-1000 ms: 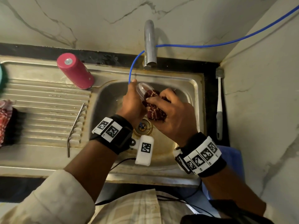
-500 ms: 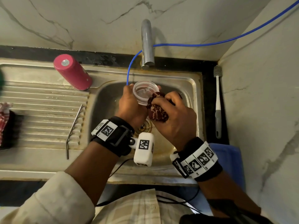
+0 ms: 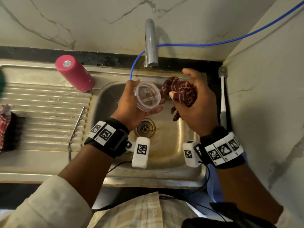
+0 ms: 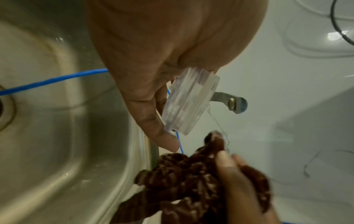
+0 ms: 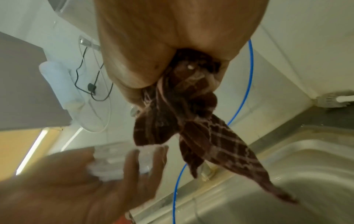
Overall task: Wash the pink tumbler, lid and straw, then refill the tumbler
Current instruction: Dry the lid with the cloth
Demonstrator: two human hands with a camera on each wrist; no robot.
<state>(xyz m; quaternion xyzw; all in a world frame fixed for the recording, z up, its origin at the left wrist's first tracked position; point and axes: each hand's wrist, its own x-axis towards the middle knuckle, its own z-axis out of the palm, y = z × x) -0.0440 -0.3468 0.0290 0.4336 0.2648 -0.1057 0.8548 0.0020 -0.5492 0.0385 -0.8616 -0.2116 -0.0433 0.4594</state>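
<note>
A person stands over a steel sink (image 3: 167,176) with both hands raised above the basin. The left hand (image 3: 131,102) holds the clear plastic lid (image 3: 146,98) of the tumbler, fingers curled under its rim and thumb along its far edge, with the open side of the lid facing up toward the head camera. The right hand (image 3: 195,109) grips a bunched dark red cloth (image 3: 181,92) with pale lines; its thumb presses across the fabric and the other fingers wrap behind it. Cloth and lid sit just beside each other with a narrow gap between them, under the metal tap (image 3: 150,45).

The pink tumbler (image 3: 74,74) stands upside down on the sink's back ledge, to the left of the basin and well apart from both hands. A bent metal straw (image 3: 76,132) lies on the ribbed draining board (image 3: 41,116), near the left wrist.

In the left wrist view the lid (image 4: 188,103) appears edge-on and blurred, so any detail inside it is hard to make out. In the right wrist view the cloth (image 5: 193,115) hangs from the fist in two loose tails, and the lid is only a pale smear against the left palm. A thin blue hose (image 3: 213,44) runs from the wall down behind the left hand. A long-handled brush (image 3: 222,96) lies on the counter to the right of the basin.
</note>
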